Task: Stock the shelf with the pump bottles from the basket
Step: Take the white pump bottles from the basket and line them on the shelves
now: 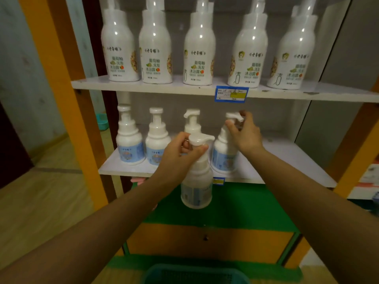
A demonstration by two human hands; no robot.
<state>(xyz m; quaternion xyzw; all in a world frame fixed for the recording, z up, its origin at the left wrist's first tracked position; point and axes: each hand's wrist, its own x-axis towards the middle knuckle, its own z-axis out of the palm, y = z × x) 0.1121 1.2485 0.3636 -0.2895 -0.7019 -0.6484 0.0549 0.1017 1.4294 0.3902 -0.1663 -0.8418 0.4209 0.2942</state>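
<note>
My left hand (180, 154) grips the neck of a white pump bottle with a blue label (196, 181), which hangs in the air just in front of the lower shelf (287, 160). My right hand (244, 132) holds the pump head of another such bottle (223, 154) that stands on that shelf. Three more pump bottles stand to its left: one (129, 142), a second (156, 140), and a third (191, 121) partly hidden behind my left hand. The blue basket (194, 274) shows at the bottom edge; its contents are not visible.
The upper shelf (143, 86) carries several tall white bottles with a blue price tag (231, 94) on its edge. Orange uprights (61, 78) frame the unit. A green and orange cabinet (215, 232) sits below. The lower shelf's right part is bare.
</note>
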